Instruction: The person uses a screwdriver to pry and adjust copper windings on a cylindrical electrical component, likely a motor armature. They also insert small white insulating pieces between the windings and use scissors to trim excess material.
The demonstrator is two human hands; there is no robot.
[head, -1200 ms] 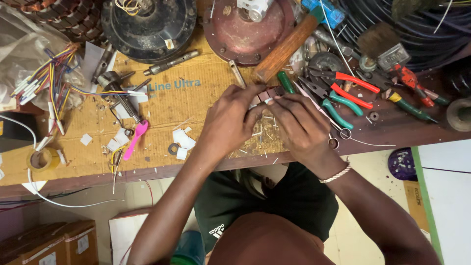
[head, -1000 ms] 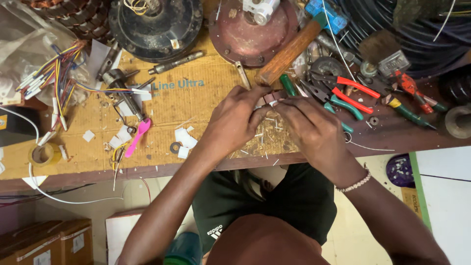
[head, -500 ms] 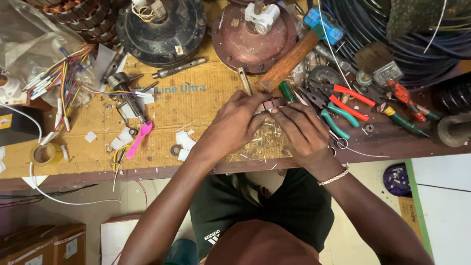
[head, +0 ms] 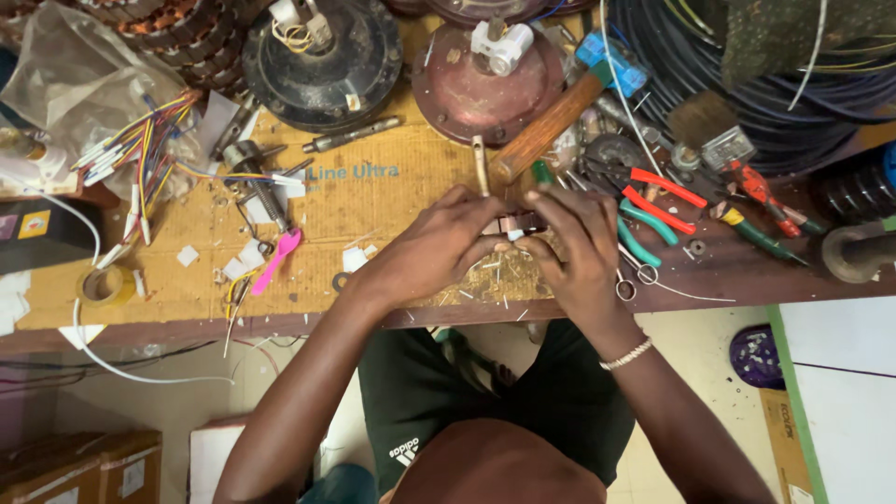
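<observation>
Hands meet over a small copper-coloured part (head: 511,225) near the front edge of the workbench (head: 140,313), about midway along. Left hand (head: 431,250) pinches one end, right hand (head: 581,245) grips the other, fingers curled tight on it. Too small to say what it is exactly. Looks mid-job to me: wire trimmings (head: 495,280) litter the bench under the hands, while the pliers (head: 653,201) and wooden-handled hammer (head: 551,121) lie untouched just beyond the right hand. Motor housings (head: 322,65) sit at the back edge, open.
</observation>
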